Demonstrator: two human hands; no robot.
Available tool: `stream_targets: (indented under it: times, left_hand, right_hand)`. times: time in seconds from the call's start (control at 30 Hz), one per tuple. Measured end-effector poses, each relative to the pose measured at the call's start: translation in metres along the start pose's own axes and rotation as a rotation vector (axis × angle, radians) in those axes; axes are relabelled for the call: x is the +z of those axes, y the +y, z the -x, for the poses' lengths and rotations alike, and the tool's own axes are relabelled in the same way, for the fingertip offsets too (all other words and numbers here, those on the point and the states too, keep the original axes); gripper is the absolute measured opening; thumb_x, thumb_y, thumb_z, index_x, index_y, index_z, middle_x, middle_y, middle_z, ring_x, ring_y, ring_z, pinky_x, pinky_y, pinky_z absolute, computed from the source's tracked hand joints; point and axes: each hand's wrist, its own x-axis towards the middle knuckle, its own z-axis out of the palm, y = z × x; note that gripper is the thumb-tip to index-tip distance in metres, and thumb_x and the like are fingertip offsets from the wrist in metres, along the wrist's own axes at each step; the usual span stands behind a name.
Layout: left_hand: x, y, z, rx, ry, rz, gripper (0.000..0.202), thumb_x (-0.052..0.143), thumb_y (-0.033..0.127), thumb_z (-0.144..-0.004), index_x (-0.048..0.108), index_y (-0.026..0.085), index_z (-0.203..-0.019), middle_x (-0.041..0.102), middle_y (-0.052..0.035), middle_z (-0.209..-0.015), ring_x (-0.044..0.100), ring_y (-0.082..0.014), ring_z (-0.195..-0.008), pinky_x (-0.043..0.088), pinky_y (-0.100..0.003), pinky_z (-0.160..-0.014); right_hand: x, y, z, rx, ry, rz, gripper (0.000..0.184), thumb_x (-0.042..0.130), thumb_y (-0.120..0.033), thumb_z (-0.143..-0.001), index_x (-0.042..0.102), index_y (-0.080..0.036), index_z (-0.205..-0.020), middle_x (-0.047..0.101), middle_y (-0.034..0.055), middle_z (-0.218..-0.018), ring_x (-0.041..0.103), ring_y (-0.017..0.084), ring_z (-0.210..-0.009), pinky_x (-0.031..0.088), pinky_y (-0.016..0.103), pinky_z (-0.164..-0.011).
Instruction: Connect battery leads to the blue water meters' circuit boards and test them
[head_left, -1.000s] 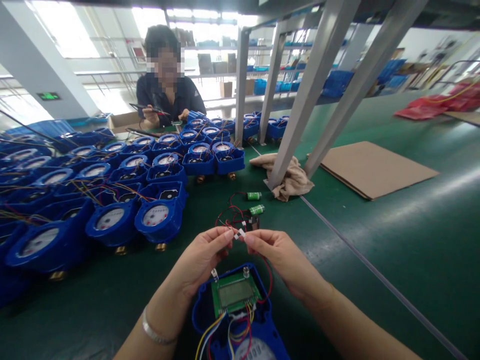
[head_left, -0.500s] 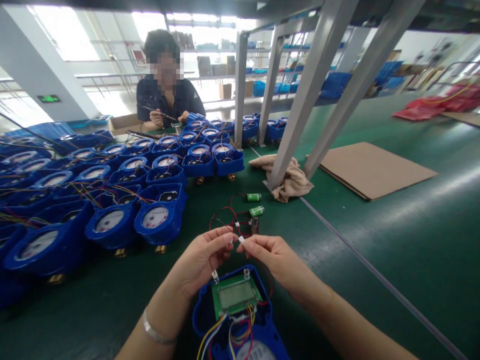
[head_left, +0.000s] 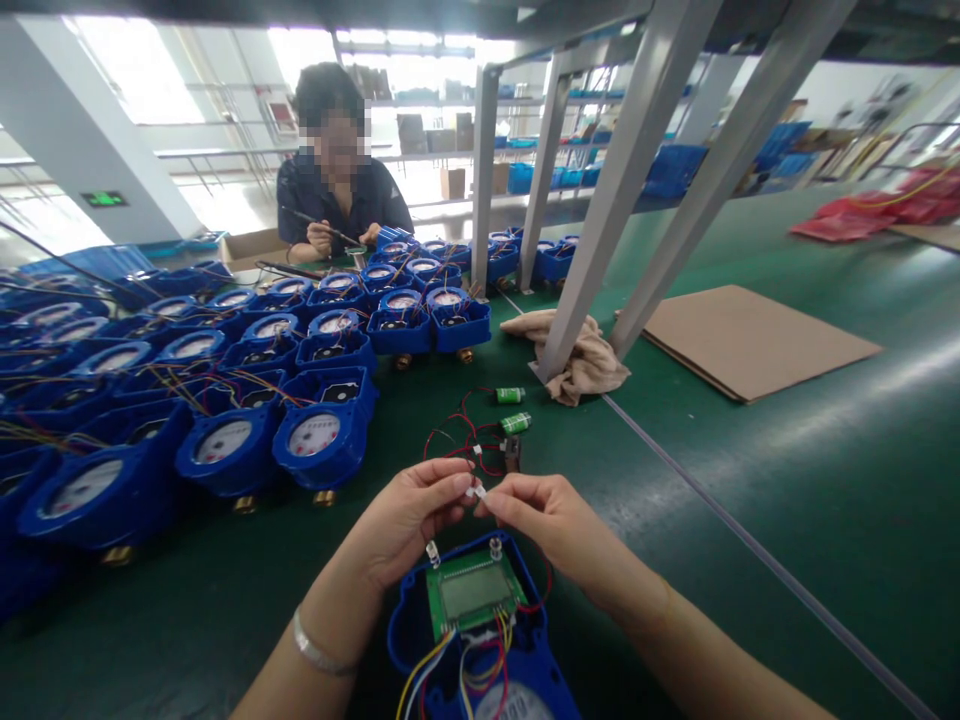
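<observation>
Fingers of the left hand point(head_left: 405, 512) are pinching a small white connector point(head_left: 471, 491), while those of the right hand point(head_left: 551, 515) are clamping a second white connector point(head_left: 481, 492) just beside it, any contact being too small to tell; both are hovering between an open blue meter point(head_left: 534, 655) and two green batteries point(head_left: 515, 422) lying on the surface point(head_left: 675, 560)

Is shining strongly from windows point(head_left: 139, 68) beyond the far edge of the table point(head_left: 750, 470), burning out to white. Is glaring toward the right edge, darkening at the near left corner, blurring the leftmost meters point(head_left: 51, 317).
</observation>
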Motion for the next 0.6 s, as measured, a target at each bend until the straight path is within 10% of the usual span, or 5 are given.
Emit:
stream_targets:
  times: [0.6]
  left_hand:
    - [0.012, 0.000, 0.003, 0.211, 0.181, -0.217, 0.054, 0.097, 0.032, -0.041, 0.054, 0.015, -0.069, 0.065, 0.0043, -0.059, 0.065, -0.0119, -0.058, 0.058, -0.020, -0.056]
  right_hand:
    - [0.000, -0.002, -0.001, -0.141, 0.106, 0.217, 0.028, 0.066, -0.035, -0.079, 0.069, -0.018, -0.058, 0.055, -0.0009, -0.062, 0.047, 0.014, -0.063, 0.035, 0.029, -0.062]
